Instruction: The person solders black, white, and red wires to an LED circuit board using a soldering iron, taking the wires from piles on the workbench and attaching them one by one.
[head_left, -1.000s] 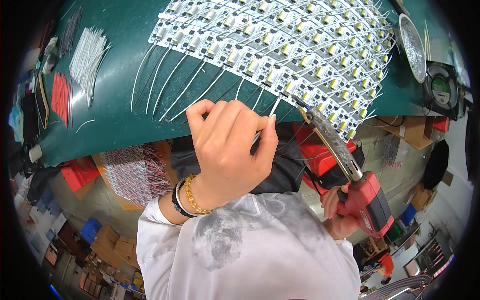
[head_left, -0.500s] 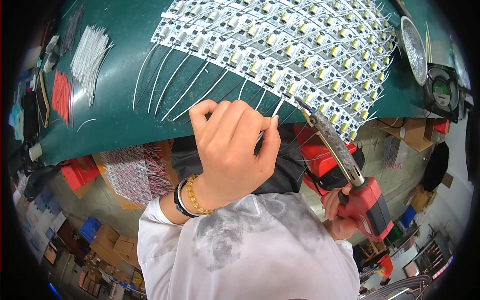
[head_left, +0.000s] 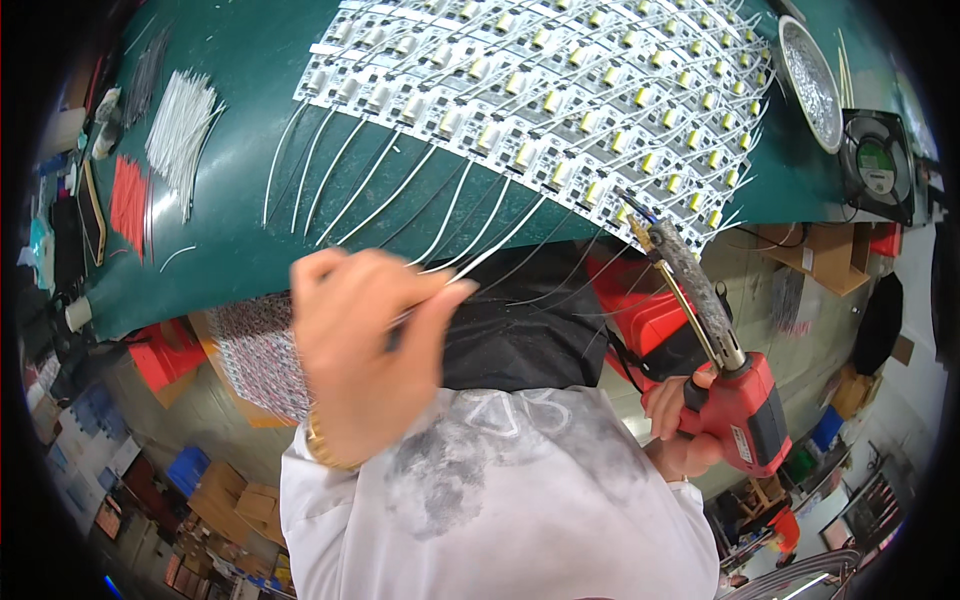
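Observation:
A large panel of white circuit boards (head_left: 470, 121), set with rows of small yellow-sided parts, lies on the green bench. White and black wires stick out along its near edge. My left hand (head_left: 365, 350), slightly blurred, has thumb and forefinger pinched on a white wire (head_left: 500, 247) that runs up to that edge. A small dark thing shows inside the curled fingers; I cannot make out what. In my right hand (head_left: 672, 428) is a red soldering gun (head_left: 748, 415), its fingers wrapped round the grip. Its tip stands close to the panel's near right edge.
Bundles of white wires (head_left: 182, 135), red wires (head_left: 128, 205) and dark wires (head_left: 147, 78) lie on the bench (head_left: 230, 235) at left. A round metal dish (head_left: 812, 85) and a black fan (head_left: 876, 165) stand at right. Below the bench are a red container (head_left: 635, 300) and cardboard boxes.
My left hand has moved left and toward me, away from the panel's edge, with the white wire drawn out straighter. The soldering tip has shifted slightly right and nearer to me.

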